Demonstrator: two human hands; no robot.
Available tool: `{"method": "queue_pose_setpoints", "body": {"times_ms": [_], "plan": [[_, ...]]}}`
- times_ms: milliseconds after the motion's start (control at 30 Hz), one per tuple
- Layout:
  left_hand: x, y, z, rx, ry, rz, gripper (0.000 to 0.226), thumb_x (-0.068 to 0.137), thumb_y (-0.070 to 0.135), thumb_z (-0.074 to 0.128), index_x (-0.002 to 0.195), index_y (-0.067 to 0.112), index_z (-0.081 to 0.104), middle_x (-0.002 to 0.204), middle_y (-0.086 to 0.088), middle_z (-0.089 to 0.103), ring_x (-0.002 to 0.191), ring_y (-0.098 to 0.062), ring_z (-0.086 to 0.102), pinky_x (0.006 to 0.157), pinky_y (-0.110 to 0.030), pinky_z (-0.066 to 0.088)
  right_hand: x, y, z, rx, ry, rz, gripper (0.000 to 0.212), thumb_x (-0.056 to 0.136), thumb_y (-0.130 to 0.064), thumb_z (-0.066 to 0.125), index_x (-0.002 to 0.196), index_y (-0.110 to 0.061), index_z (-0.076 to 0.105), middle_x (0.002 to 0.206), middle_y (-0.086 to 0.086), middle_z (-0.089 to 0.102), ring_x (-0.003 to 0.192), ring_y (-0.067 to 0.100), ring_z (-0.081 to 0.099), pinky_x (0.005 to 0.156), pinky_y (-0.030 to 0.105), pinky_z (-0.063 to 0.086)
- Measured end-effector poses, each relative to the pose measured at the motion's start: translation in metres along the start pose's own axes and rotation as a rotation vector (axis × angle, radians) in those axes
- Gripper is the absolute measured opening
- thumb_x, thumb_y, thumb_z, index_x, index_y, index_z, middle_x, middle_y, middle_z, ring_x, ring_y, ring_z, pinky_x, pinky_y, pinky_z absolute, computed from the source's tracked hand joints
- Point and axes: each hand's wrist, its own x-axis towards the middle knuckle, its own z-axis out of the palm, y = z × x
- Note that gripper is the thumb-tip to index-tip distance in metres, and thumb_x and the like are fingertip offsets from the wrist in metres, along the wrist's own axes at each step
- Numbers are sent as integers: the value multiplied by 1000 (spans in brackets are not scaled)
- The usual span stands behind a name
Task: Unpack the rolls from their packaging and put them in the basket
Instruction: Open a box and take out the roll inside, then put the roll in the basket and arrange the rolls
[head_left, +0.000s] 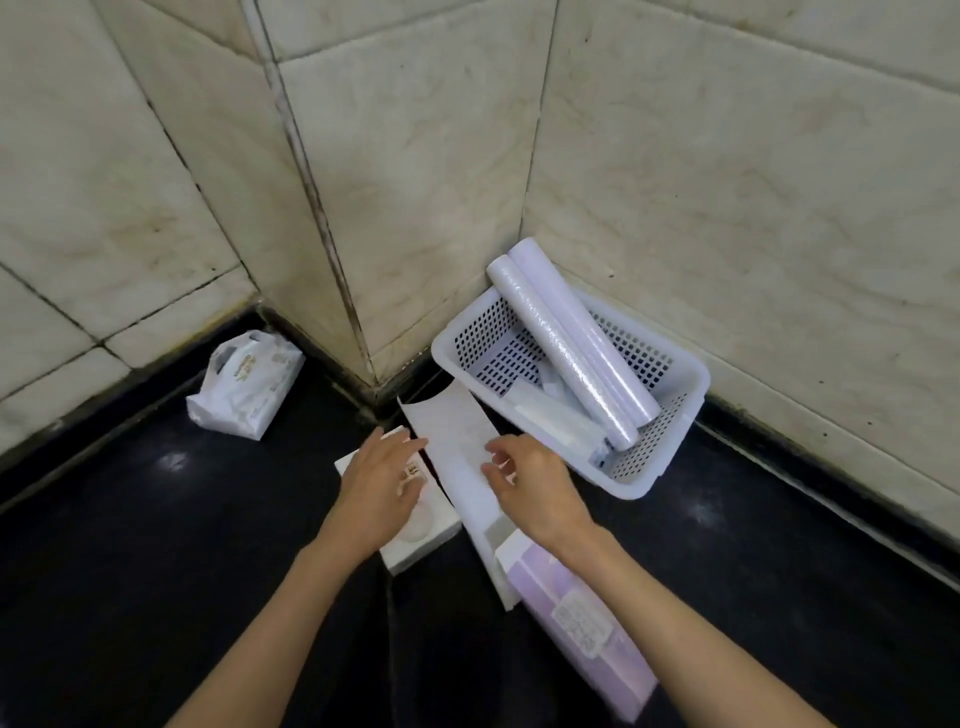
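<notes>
Two long rolls (566, 343) lie slanted in the white basket (670, 467), which stands in the wall corner on the dark desk (156, 545). Both hands are released and hold nothing: the left hand (379, 488) hovers over a small box (431, 525), and the right hand (530, 483) over a flat white package (457, 441).

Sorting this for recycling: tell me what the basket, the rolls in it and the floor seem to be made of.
Basket: white moulded plastic, judging by its perforated grid walls.
Rolls: pale lilac, glossy and faintly textured, probably plastic film or coated liner.
Floor: black polished stone or tile, judging by its reflections.
</notes>
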Motion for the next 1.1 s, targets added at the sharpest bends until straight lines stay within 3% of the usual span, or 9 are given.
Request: {"method": "queue_pose_setpoints", "body": {"times_ms": [67, 133, 300, 433, 567, 667, 800, 933, 1100], "plan": [[-12, -23, -3, 102, -35, -103, 64, 89, 25, 53, 144, 18, 21, 157, -9, 14, 145, -28, 6, 120, -43, 8, -8, -10, 29, -24, -134, 0, 38, 92, -24, 52, 128, -12, 51, 123, 10, 58, 109, 20, 57, 95, 28, 43], [-20, -34, -9, -50, -80, -238, 78, 86, 27, 58, 147, 17, 10, 158, -11, 7, 145, -29, 4, 118, -42, 10, -9, -19, 54, -70, -242, 38, 47, 92, -29, 52, 134, -12, 44, 131, 10, 50, 118, 24, 51, 101, 31, 39], [-33, -40, -10, -795, -91, -508, 74, 83, 14, 64, 144, 14, 21, 137, -10, 48, 116, -22, 52, 100, -42, 45, 4, -32, 83, -110, -249, 169, 53, 89, -31, 55, 135, -10, 40, 132, 14, 53, 122, 29, 48, 102, 35, 39], [-44, -46, -5, -964, -15, -553, 65, 85, 18, 62, 141, 21, 27, 133, -8, 51, 111, -23, 57, 92, -40, 51, 10, -38, 95, 72, -262, 231, 35, 89, -21, 56, 122, -11, 56, 124, 8, 63, 111, 25, 59, 93, 29, 45], [-52, -59, -7, -946, 44, -521, 69, 81, 20, 68, 137, 21, 28, 134, -5, 47, 110, -17, 54, 87, -32, 50, 18, -50, 106, 476, -300, 364, 29, 93, -16, 47, 120, -12, 57, 126, 5, 62, 111, 21, 60, 97, 35, 49], [-51, -65, -14, -875, 49, -493, 76, 77, 23, 71, 138, 20, 26, 132, 0, 47, 110, -14, 51, 89, -28, 44, 26, -58, 104, 810, -397, 522, 27, 95, -15, 41, 119, -12, 54, 116, 5, 63, 99, 17, 62, 81, 33, 53], [-45, -86, -31, -579, 78, -464, 78, 69, 37, 74, 133, 17, 33, 126, 1, 48, 115, -18, 50, 93, -33, 44, 34, -59, 107, 1071, -458, 680, 35, 100, -25, 32, 126, -6, 46, 118, 14, 59, 107, 27, 57, 81, 36, 51], [-45, -89, -39, 14, 38, -510, 99, 70, 58, 63, 144, 14, 12, 139, -12, 26, 128, -30, 29, 105, -45, 30, 39, -71, 125, 1092, -500, 656, 39, 100, -39, 27, 116, -12, 51, 108, 10, 60, 104, 25, 56, 83, 35, 51], [-50, -80, -21, 18, -12, -524, 118, 66, 52, 67, 143, 22, -17, 144, -15, 15, 128, -33, 25, 104, -47, 30, 51, -71, 129, 1029, -480, 638, 45, 100, -40, 26, 114, -11, 57, 116, 7, 57, 114, 24, 51, 94, 39, 45]]}}
